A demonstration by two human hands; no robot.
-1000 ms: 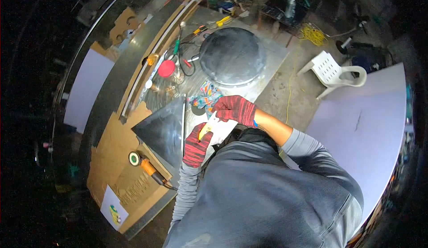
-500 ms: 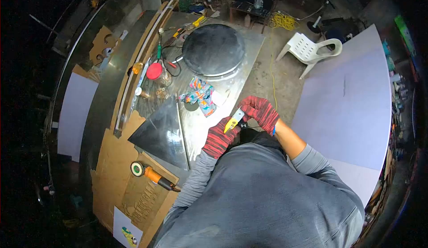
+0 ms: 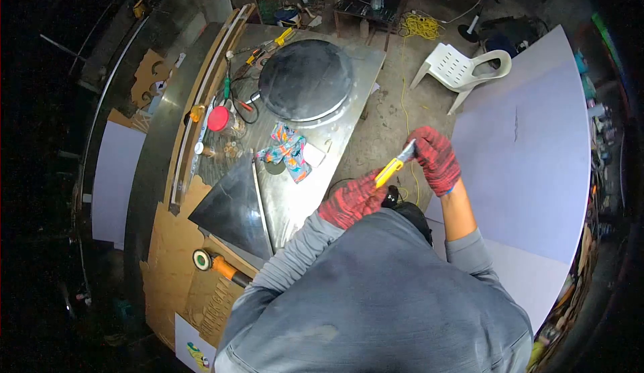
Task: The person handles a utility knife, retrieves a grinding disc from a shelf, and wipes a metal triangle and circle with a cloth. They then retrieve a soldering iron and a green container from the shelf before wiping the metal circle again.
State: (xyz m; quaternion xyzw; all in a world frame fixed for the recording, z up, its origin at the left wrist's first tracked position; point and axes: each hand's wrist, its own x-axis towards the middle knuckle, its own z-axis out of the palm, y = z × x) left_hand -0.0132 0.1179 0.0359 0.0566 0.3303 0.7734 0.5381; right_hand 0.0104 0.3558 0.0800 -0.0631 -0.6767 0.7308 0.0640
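The yellow knife (image 3: 388, 174) is now farther right, beyond the table (image 3: 343, 130), left hand (image 3: 352, 200) gripping its handle, right hand (image 3: 436, 162) closed at its blade.

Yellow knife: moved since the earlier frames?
Yes. Against the black disc on the table, the knife has shifted toward the right of the view, with the left hand.

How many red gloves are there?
2. One glove is on the left hand, holding the yellow knife. The other glove is on the right hand, by the blade.
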